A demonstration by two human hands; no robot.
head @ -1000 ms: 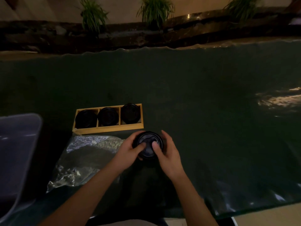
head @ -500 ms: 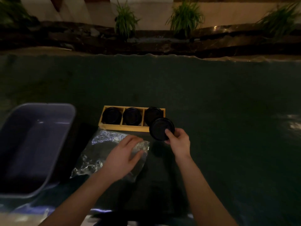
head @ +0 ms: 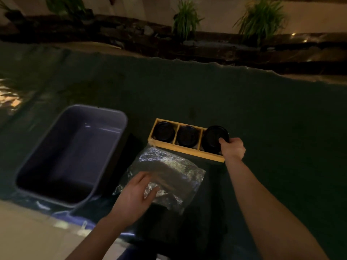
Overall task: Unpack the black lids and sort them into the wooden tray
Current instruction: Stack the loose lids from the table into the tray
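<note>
A wooden tray (head: 185,151) with three compartments lies on the dark green table cover. Black lids (head: 164,131) fill the left compartment and more black lids (head: 187,135) fill the middle one. My right hand (head: 232,148) grips a black lid (head: 214,137) by its right edge, holding it over the right compartment. Whether it rests on the lids below is unclear. My left hand (head: 134,194) lies on a crumpled clear plastic bag (head: 169,177) in front of the tray, fingers pressed on its near left corner.
A grey plastic tub (head: 73,152) stands left of the bag and tray. The table's near edge runs along the bottom left. Beyond the far edge are a dark stone border and potted plants (head: 185,19).
My right hand carried the lid from in front of me up over the tray's right compartment. My left hand let go of the lid and came down on the plastic bag. The view swung left.
</note>
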